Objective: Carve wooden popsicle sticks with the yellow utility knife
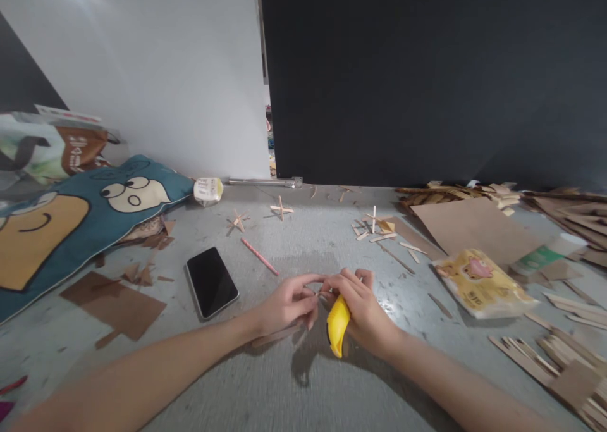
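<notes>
My right hand [363, 308] is closed around a yellow-handled tool [337, 326], its handle pointing down toward me. My left hand [289, 302] pinches something small and thin at the tool's tip, where the two hands meet above the grey floor [303, 381]; I cannot make out what it is. A flat wooden stick [275, 336] lies just under my left hand.
A black phone [211, 282] lies left of my hands, a pink pencil [259, 256] beyond it. Wooden sticks [379, 229] and cardboard pieces [467, 226] are scattered ahead and right, with a yellow packet [481, 283]. A teal cushion [71, 220] lies left. A dark panel [427, 78] stands behind.
</notes>
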### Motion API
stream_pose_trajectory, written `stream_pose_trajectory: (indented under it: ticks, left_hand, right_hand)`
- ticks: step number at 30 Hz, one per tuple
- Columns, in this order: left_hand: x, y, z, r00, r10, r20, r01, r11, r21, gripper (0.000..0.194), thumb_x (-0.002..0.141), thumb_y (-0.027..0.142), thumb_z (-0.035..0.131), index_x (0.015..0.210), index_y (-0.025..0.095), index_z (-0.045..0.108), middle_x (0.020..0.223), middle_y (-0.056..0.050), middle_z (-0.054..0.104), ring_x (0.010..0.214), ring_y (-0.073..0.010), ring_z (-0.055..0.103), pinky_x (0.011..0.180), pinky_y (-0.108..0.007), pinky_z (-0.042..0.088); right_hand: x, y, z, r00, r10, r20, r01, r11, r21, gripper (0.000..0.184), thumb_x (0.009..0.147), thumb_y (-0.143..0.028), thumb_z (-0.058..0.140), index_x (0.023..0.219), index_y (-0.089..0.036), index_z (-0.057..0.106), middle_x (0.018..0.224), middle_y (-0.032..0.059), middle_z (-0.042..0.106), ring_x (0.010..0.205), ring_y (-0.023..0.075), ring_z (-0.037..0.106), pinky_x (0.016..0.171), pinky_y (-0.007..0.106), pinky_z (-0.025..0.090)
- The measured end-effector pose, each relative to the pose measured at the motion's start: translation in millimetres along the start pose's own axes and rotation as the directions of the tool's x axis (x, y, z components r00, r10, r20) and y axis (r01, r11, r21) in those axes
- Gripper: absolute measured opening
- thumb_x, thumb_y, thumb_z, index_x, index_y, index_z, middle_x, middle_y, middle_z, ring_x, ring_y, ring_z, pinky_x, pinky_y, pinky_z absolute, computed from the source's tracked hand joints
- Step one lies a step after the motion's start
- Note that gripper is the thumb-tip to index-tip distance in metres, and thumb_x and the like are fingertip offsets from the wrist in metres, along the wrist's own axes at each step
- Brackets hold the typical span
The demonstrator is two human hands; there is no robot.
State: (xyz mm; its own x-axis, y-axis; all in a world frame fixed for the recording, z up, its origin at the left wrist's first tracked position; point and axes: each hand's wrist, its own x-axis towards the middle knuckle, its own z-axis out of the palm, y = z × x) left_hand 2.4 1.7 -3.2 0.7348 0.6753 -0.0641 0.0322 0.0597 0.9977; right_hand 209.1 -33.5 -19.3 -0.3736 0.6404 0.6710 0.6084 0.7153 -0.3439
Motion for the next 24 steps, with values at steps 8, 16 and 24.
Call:
stream_pose_trajectory:
  ticks: [8, 16, 24]
  left_hand:
    - [0.8, -4.4, 12.1, 0.993, -0.009, -0.118, 0.016, 0.998, 0.057, 0.072, 0.097, 0.053, 0.068, 0.153, 0.014, 0.045, 0.066, 0.005, 0.056, 0.055, -0.0104, 0.047, 0.053, -0.023, 0.036]
    - [-0.3, -10.1, 9.0, 0.997, 0.019, -0.075, -0.015, 0.999, 0.051, 0.072, 0.102, 0.051, 0.060, 0.162, 0.021, 0.035, 0.075, 0.001, 0.060, 0.064, -0.0145, 0.058, 0.063, -0.027, 0.045]
    - [6.6, -15.2, 12.3, 0.995, 0.028, -0.095, -0.027, 1.000, 0.012, 0.077, 0.099, 0.052, 0.065, 0.161, 0.022, 0.033, 0.073, 0.003, 0.059, 0.064, -0.0149, 0.058, 0.063, -0.027, 0.046]
  right_hand:
    - [-2.4, 3.1, 1.6, 0.998, 0.059, 0.025, -0.058, 0.998, -0.027, 0.011, 0.102, -0.013, 0.053, 0.106, -0.022, 0.058, 0.092, 0.0036, 0.074, 0.083, 0.0216, 0.064, 0.084, 0.037, 0.029]
    - [-1.6, 2.0, 2.6, 0.996, 0.090, -0.009, -0.091, 0.993, -0.069, 0.009, 0.105, -0.016, 0.051, 0.105, -0.022, 0.057, 0.088, 0.0026, 0.072, 0.081, 0.0218, 0.065, 0.083, 0.037, 0.029]
    - [0.4, 0.8, 3.9, 0.995, 0.098, -0.028, -0.100, 0.992, -0.072, 0.010, 0.105, -0.015, 0.051, 0.100, -0.022, 0.056, 0.090, 0.0021, 0.074, 0.079, 0.0205, 0.065, 0.081, 0.037, 0.028]
